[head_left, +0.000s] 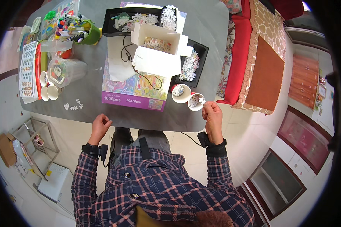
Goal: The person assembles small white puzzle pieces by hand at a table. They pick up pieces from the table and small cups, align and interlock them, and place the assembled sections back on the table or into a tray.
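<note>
The right hand [213,115], at the lower right of the grey table [212,34], pinches a single pale jigsaw piece [202,100] between thumb and fingertips, lifted just above the rim of a paper cup [196,102] that holds more pieces. Held that way, the piece sits clear of the cup and turned toward the person's face, as if for a look at its shape. A second paper cup [181,93] with pieces stands touching the first, toward the centre of the frame.

The left hand [100,126] rests at the near edge of the table, fingers curled into a loose fist and holding nothing that shows.

Between the two hands lies the flat puzzle box [134,89] with its colourful picture and purple band, and a black cable [147,79] trails over it. On its far side an open white carton [157,47] holds loose pieces, flanked by black trays [191,64] of sorted pieces in the upper middle. A few stray pieces [72,106] lie at left centre, well apart from either hand. In the upper left stand a clear lidded jar [64,71], small white cups [49,92], a green cup of pens [85,32] and sheets of printed paper [27,70]. A red cushioned sofa [240,53] runs along the table's right side.
</note>
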`<state>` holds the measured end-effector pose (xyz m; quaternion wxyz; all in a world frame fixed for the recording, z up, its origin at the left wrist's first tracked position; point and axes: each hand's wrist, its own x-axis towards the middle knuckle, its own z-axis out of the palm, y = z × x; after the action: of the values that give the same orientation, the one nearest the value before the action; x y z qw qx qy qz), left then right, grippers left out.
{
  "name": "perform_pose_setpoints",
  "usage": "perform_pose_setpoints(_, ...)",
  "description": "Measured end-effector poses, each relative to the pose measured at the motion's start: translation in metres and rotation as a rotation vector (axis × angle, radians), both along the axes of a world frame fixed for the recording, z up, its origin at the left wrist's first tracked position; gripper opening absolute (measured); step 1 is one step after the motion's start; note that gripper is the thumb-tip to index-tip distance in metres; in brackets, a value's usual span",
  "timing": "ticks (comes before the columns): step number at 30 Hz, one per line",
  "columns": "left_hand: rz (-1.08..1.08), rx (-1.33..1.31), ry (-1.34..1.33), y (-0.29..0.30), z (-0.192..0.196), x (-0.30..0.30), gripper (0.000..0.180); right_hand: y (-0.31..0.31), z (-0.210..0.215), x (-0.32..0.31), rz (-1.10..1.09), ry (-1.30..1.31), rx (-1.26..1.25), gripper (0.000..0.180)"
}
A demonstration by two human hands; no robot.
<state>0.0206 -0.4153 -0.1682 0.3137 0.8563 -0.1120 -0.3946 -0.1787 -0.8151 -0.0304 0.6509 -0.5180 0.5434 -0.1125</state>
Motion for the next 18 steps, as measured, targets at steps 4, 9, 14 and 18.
perform_pose_setpoints(4,-0.09,0.067,-0.049,-0.003,-0.012,0.005,0.022,0.001,-0.002,-0.004,-0.023,-0.009,-0.003,0.012)
perform_pose_setpoints(9,-0.2,0.178,-0.107,-0.012,-0.018,0.006,0.028,-0.012,-0.012,-0.011,-0.067,-0.035,-0.041,0.013)
perform_pose_setpoints(14,-0.249,0.135,-0.125,-0.012,-0.011,0.011,0.028,-0.022,-0.018,-0.016,-0.059,-0.021,-0.093,0.013)
perform_pose_setpoints(18,-0.288,0.134,-0.146,-0.011,-0.01,0.012,0.027,-0.033,-0.02,-0.013,0.075,-0.062,-0.153,0.012)
